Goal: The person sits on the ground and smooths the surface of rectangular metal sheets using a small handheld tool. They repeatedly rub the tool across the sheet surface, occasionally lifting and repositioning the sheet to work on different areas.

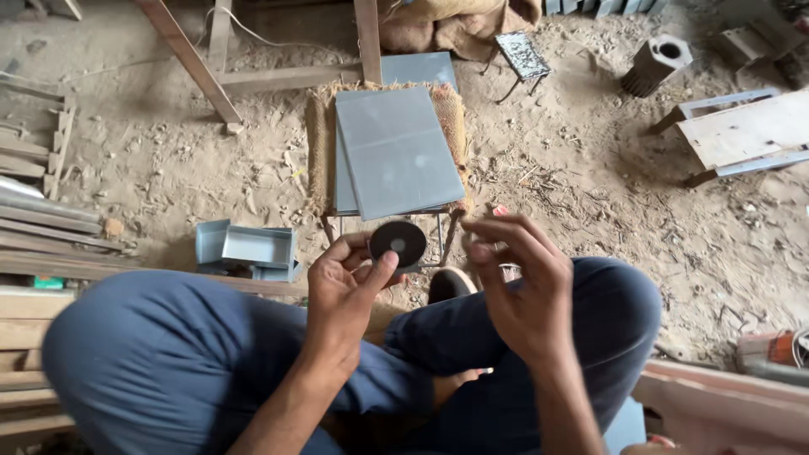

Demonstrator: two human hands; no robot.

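Above the lap, left hand (344,291) pinching black disc (398,242), right hand (518,286) loosely open.

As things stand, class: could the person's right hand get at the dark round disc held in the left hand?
Probably yes. The right hand hovers open just beside the disc, which the left hand pinches at its lower edge; nothing lies between them.

Abrasive cutting disc (399,242): a thin, flat, circular wheel, dark grey to black, with a small pale centre hole. It is held up off the ground, its face turned toward the camera, pinched at its lower left edge. It appears in front of the lower edge of stacked grey panels.
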